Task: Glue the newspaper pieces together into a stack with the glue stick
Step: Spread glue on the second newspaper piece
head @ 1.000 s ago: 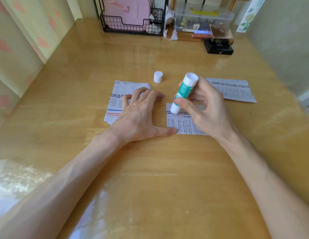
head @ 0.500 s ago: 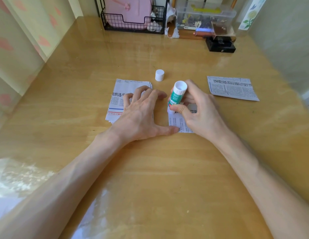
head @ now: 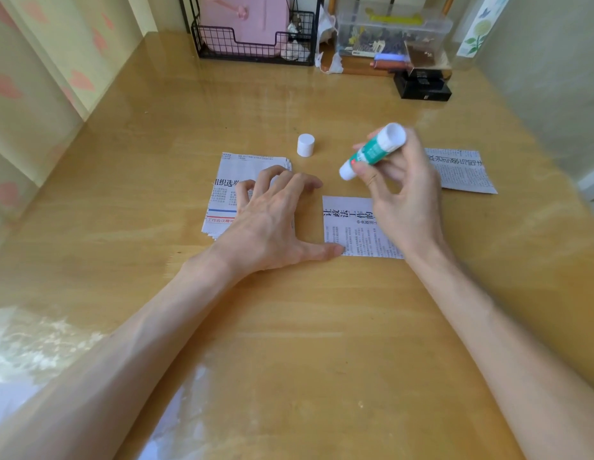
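Here the right hand (head: 405,200) pinches the glue stick (head: 372,151) between thumb and curled fingers. It holds the stick tilted, with the open white end pointing down and left, apparently lifted clear of the paper. Below it, around the desk's (head: 289,327) middle, lies a single newspaper piece (head: 348,227), flat and print-up, probably the one taking glue. The left hand (head: 272,224) is spread, gripping nothing. Its fingertips rest on the stack of newspaper pieces (head: 235,174) just to the left, and its outstretched thumb touches the single piece's near left corner. That likely pins both against sliding under the glue strokes.

The white cap (head: 305,145) stands upright just beyond the stack, off the papers and out of the stroke path. Another newspaper piece (head: 461,171) waits toward the right edge, partly hidden behind the right hand. Along the far edge stand a black wire basket (head: 252,44), a clear plastic box (head: 388,31) and a small black box (head: 421,86), all well apart from the work. Nothing blocks moving the piece onto the stack except the left hand itself.
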